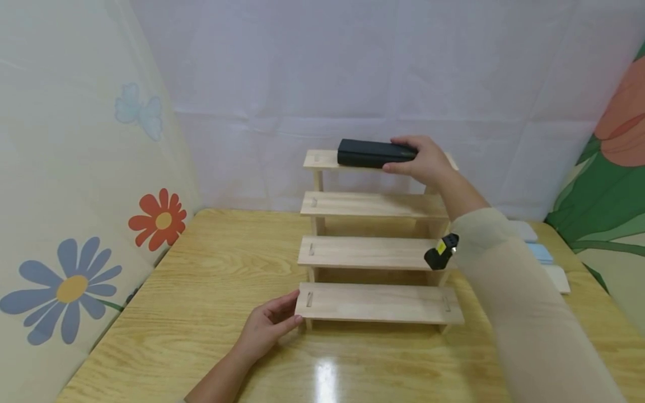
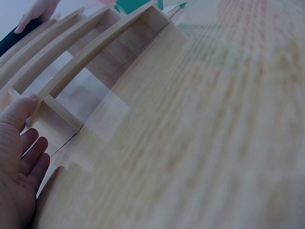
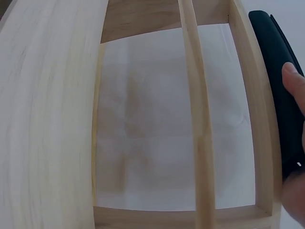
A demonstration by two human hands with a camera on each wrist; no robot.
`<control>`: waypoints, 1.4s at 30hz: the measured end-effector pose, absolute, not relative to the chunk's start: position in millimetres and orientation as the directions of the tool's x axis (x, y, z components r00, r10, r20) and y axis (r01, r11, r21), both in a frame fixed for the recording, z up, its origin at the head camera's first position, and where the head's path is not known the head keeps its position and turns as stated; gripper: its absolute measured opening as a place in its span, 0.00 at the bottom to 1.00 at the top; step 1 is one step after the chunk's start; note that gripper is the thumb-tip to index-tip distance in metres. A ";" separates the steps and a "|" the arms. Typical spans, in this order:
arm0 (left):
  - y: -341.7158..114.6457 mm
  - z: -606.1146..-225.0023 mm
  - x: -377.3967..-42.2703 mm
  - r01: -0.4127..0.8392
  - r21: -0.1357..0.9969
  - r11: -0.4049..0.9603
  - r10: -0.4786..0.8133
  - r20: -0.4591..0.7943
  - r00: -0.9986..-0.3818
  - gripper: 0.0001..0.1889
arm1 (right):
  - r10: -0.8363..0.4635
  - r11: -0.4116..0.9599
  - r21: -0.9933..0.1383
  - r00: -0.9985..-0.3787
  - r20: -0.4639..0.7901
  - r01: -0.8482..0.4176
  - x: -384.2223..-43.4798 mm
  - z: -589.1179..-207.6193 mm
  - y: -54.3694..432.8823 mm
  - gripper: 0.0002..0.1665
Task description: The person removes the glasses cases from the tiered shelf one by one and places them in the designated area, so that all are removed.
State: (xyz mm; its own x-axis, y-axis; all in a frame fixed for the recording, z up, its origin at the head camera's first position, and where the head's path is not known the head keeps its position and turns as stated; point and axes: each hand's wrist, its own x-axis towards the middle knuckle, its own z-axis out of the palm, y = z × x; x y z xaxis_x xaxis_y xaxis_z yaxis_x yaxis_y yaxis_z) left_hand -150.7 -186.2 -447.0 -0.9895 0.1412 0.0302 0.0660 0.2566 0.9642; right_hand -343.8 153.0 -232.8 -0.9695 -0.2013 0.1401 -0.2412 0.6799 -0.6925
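Note:
A four-tier wooden display stand (image 1: pixel 380 302) stands on the table. On its top tier lies a dark oblong glasses case (image 1: pixel 365 154). My right hand (image 1: pixel 425 162) grips the case's right end, thumb at the front and fingers behind. In the right wrist view the case (image 3: pixel 276 71) runs along the top board, with the hand (image 3: pixel 295 95) partly cut off by the frame. My left hand (image 1: pixel 267 324) holds the left end of the lowest tier. In the left wrist view that hand (image 2: pixel 21 157) has its thumb against the board's corner and its other fingers loosely bent.
Several flat white and blue items (image 1: pixel 541 252) lie right of the stand, partly hidden by the right sleeve (image 1: pixel 524 296). A white cloth (image 1: pixel 353 67) hangs behind. Flower-printed panels border the table (image 1: pixel 227 268) at left and right.

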 end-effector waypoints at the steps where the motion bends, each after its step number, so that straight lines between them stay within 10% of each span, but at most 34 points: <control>1: -186.2 -447.1 -150.8 0.067 0.965 0.254 0.143 0.031 -0.989 0.29 | -0.196 0.680 -0.693 -0.970 0.145 -0.240 -342.7 -233.0 153.9 0.45; 42: -186.6 -453.0 -157.4 0.090 0.973 0.211 0.171 0.054 -0.984 0.29 | -0.048 0.691 -0.691 -0.968 0.248 -0.212 -288.5 -236.8 237.5 0.47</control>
